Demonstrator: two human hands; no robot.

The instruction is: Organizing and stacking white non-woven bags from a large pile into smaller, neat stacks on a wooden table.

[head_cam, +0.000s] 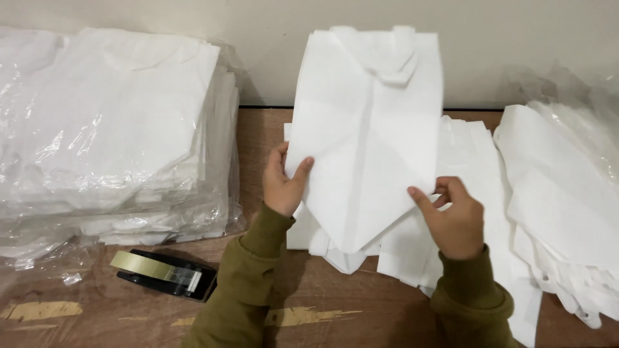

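Note:
A white non-woven bag (pixel 367 129) with handles at its top is held up in front of me, its lower end folded to a point. My left hand (pixel 282 183) pinches the bag's left edge, thumb on the front. My right hand (pixel 454 219) grips the lower right edge. Under the bag lies a loose pile of the same white bags (pixel 464 167) on the wooden table (pixel 322 303). Both sleeves are olive green.
A tall stack of white bags wrapped in clear plastic (pixel 109 135) fills the left side. Another heap of white bags in plastic (pixel 567 193) lies at the right. A black tape dispenser with a tape roll (pixel 164 274) sits near the front left. A pale wall stands behind.

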